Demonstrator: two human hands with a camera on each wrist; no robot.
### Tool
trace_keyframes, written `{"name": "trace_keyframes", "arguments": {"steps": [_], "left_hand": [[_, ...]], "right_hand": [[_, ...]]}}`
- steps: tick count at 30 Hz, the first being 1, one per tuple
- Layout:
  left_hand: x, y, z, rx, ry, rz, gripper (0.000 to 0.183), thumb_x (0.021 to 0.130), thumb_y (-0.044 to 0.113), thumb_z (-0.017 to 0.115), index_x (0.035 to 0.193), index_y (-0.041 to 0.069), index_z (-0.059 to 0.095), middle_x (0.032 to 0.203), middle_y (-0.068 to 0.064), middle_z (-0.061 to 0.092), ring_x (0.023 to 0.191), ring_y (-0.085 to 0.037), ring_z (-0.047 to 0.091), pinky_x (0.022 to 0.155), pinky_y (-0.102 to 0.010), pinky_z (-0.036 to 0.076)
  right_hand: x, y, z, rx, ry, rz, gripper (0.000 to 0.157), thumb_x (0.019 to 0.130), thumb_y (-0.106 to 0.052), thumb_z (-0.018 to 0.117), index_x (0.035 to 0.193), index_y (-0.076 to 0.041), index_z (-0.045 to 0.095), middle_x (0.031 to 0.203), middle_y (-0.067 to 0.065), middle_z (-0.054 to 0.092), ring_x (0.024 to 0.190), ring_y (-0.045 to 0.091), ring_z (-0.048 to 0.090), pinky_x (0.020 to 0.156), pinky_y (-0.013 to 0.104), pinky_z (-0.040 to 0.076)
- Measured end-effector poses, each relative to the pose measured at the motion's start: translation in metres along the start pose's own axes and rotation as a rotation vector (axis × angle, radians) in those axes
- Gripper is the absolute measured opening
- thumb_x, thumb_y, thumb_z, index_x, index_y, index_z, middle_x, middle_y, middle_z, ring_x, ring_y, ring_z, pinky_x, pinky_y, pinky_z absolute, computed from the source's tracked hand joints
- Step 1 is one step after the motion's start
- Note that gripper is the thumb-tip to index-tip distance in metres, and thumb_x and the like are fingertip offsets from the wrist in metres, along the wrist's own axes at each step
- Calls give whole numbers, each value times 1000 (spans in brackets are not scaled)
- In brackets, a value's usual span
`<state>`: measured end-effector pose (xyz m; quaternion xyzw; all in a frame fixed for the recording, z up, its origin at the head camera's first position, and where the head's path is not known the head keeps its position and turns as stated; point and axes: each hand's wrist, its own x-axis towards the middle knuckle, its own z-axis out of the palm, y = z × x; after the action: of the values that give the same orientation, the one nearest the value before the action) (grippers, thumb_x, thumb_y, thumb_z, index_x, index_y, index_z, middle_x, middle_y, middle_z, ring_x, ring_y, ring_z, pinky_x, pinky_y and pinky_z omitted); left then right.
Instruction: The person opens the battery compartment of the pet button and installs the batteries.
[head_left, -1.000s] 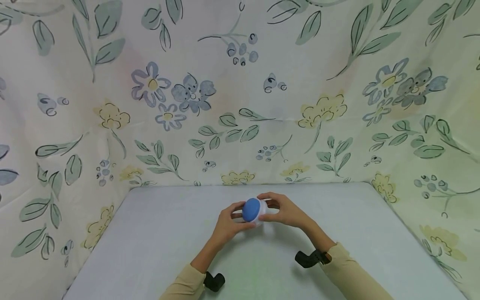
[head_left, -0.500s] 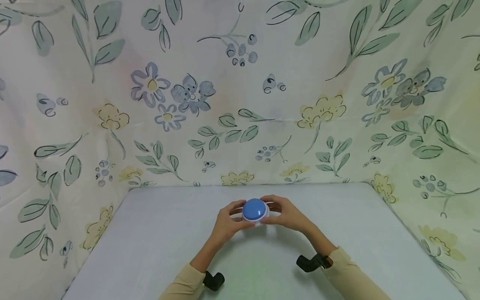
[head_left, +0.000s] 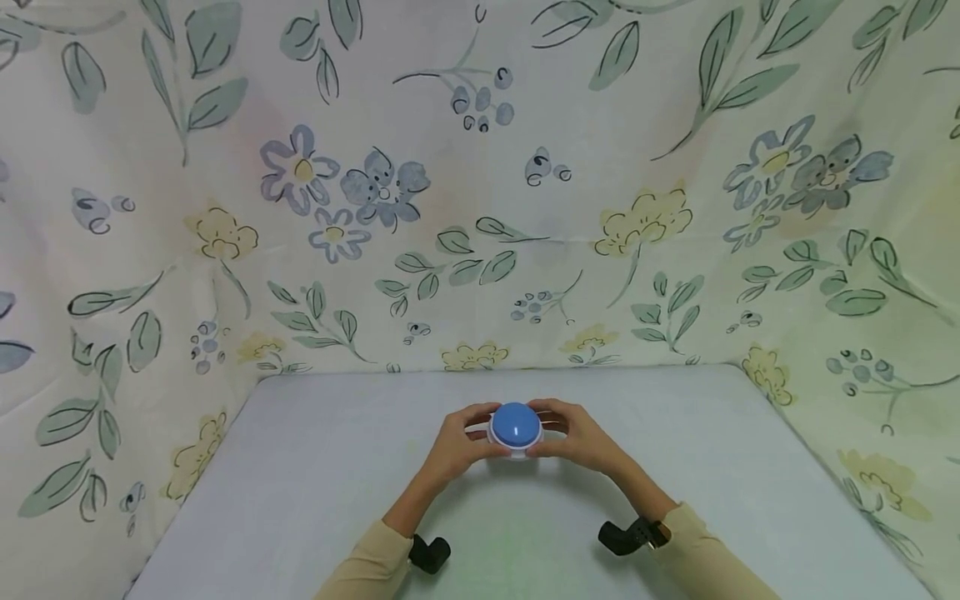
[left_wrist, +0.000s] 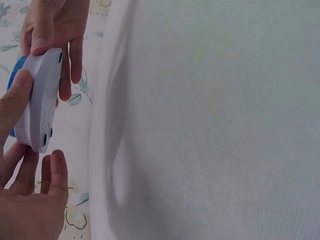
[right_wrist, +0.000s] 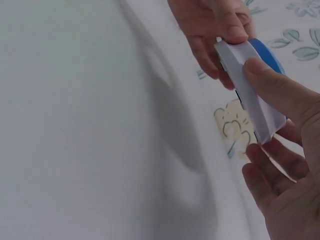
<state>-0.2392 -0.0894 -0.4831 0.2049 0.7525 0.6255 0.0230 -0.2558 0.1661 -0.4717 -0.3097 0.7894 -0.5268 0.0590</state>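
A round push button [head_left: 516, 425] with a blue domed top and a white base is held up between both hands in the head view. My left hand [head_left: 461, 442] grips its left side, with the thumb [left_wrist: 19, 90] against the white base and fingers beneath. On the other side my right hand [head_left: 576, 435] pinches the base between thumb [right_wrist: 270, 82] and fingers. The blue top faces up toward the head camera. Small dark feet show on the underside of the button [left_wrist: 42, 100] in the left wrist view, and the base stands clear of the white surface there.
A white cloth-covered table [head_left: 330, 467] spreads beneath the hands. Floral fabric [head_left: 480, 183] hangs behind it and along both sides. Each wrist carries a black camera mount, one on the left [head_left: 430, 555] and one on the right [head_left: 626, 537].
The button has turned from facing left to facing up toward the head camera. It has shifted slightly right and nearer, with the right hand coming down alongside it. Both hands keep their grip.
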Motion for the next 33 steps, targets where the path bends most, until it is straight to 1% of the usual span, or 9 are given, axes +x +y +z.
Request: {"name": "trace_keyframes", "arguments": {"steps": [3, 5, 10, 12, 16, 21, 24, 27, 33], "left_hand": [[2, -2, 1, 15, -12, -1, 66, 79, 6, 89, 138, 1, 60, 136, -14, 59, 123, -33, 56, 96, -40, 51], [3, -4, 3, 17, -16, 6, 66, 78, 2, 89, 137, -3, 59, 136, -18, 58, 123, -37, 55, 96, -45, 51], [5, -7, 4, 14, -31, 19, 65, 75, -6, 88, 133, -10, 59, 132, -25, 57, 121, -44, 54, 95, -53, 49], [6, -9, 5, 19, -38, 16, 64, 74, -6, 88, 132, -10, 60, 131, -24, 58, 120, -43, 56, 95, -51, 50], [6, -13, 7, 30, -52, -24, 64, 74, -3, 90, 131, -7, 62, 129, -20, 61, 117, -37, 61, 93, -43, 52], [7, -19, 7, 100, -68, -61, 62, 71, 5, 94, 126, -3, 67, 124, -14, 66, 112, -31, 65, 90, -36, 54], [6, -21, 6, 116, -76, -67, 60, 69, 5, 95, 123, -3, 69, 119, -13, 69, 109, -29, 67, 88, -35, 55], [5, -22, 7, 101, -84, -70, 59, 68, 2, 95, 121, -4, 69, 117, -14, 70, 106, -27, 68, 87, -34, 55], [2, -19, 8, 122, -102, -63, 58, 68, 0, 94, 120, -8, 69, 115, -17, 70, 104, -29, 69, 86, -34, 56]], "right_hand": [[-2, 13, 0, -10, 10, -28, 64, 84, -16, 87, 139, -3, 57, 135, 11, 60, 122, 30, 58, 102, 52, 45], [-4, 15, 1, -15, 15, -36, 64, 84, -16, 87, 139, -3, 57, 135, 11, 60, 123, 31, 58, 102, 53, 45], [-8, 17, 2, -34, 33, 5, 65, 82, -17, 88, 138, -4, 58, 134, 11, 60, 122, 31, 57, 102, 52, 44], [-10, 18, 3, -49, 38, 20, 65, 82, -18, 89, 137, -4, 58, 133, 11, 60, 121, 31, 58, 102, 51, 45], [-14, 19, 6, -77, 50, 38, 66, 80, -21, 90, 135, -4, 59, 131, 9, 61, 121, 30, 58, 102, 49, 45], [-19, 21, 9, -108, 48, 41, 67, 78, -23, 92, 133, -1, 60, 128, 9, 62, 119, 30, 59, 100, 45, 47], [-21, 23, 11, -132, 36, 49, 67, 78, -25, 92, 132, -1, 60, 128, 8, 63, 118, 29, 60, 100, 42, 48], [-22, 25, 12, -154, 36, 61, 67, 77, -26, 92, 132, -2, 61, 127, 6, 63, 118, 26, 60, 100, 39, 48], [-24, 25, 16, -204, 37, 45, 66, 76, -28, 93, 129, -2, 63, 124, 6, 65, 113, 25, 62, 97, 40, 50]]}}
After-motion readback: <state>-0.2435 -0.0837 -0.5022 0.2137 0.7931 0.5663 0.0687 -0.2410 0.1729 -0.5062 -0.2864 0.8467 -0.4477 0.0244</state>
